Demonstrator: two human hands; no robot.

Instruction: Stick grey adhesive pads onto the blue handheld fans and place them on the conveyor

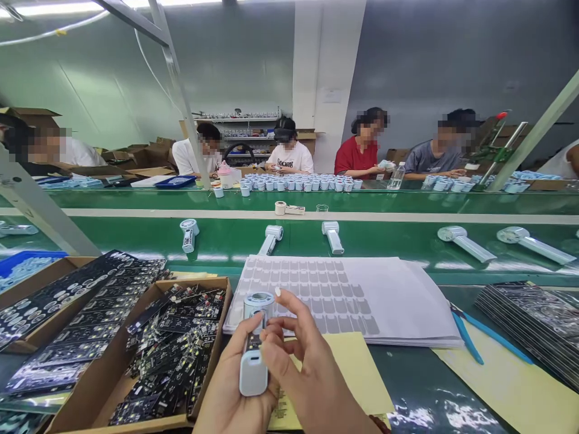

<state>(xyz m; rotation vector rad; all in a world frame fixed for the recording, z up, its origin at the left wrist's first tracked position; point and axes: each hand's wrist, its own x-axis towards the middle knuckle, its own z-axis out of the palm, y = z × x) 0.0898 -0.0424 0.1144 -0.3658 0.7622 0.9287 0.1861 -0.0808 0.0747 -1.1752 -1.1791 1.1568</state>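
My left hand (239, 380) is closed around a pale blue and white handheld fan (254, 372), its round head pointing away from me. A dark circuit board (254, 342) shows in the open handle. My left thumb lies along the upper part of the handle. From the right, my right hand (303, 361) grips the handle beside the board with thumb and curled fingers, its index finger raised near the head. What lies under those fingertips is hidden. Just beyond the fan is a sheet of grey stickers (312, 289) on a stack of white paper.
A cardboard box (217, 337) of loose circuit boards stands at left, beside board panels (90, 313). Blue-handled pliers (470, 337) and stacked black panels (529, 325) lie at right. Several fans sit on the green conveyor belt (384, 238). Co-workers (289, 154) sit across the line.
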